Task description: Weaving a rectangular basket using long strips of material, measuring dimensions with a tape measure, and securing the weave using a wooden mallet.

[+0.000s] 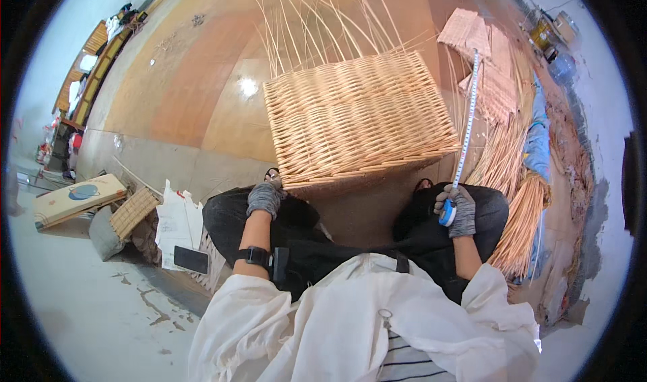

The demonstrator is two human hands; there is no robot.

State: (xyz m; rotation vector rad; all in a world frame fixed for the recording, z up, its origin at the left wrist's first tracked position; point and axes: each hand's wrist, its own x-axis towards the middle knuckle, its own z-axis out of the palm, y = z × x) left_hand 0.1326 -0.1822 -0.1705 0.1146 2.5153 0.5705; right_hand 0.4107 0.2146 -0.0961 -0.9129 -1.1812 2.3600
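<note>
A wicker basket [357,119], woven from pale tan canes, stands tilted in front of my knees. Long loose canes [317,24] stick out from its far edge. At its near left corner is my left hand [265,200], in a grey knit glove, with its fingers closed on the corner; the fingertips are partly hidden. My right hand [461,210], gloved alike, rests by my right knee and grips a blue and white tape measure [447,213]. The white tape blade [466,122] is pulled out and runs away from me, past the basket's right side.
Bundled canes [522,213] and flat woven panels [495,62] lie along the right, beside a blue cloth [537,132]. At left are a decorated box [81,200], white papers [176,223] and a phone [191,259]. A wooden bench [101,72] stands by the far left wall.
</note>
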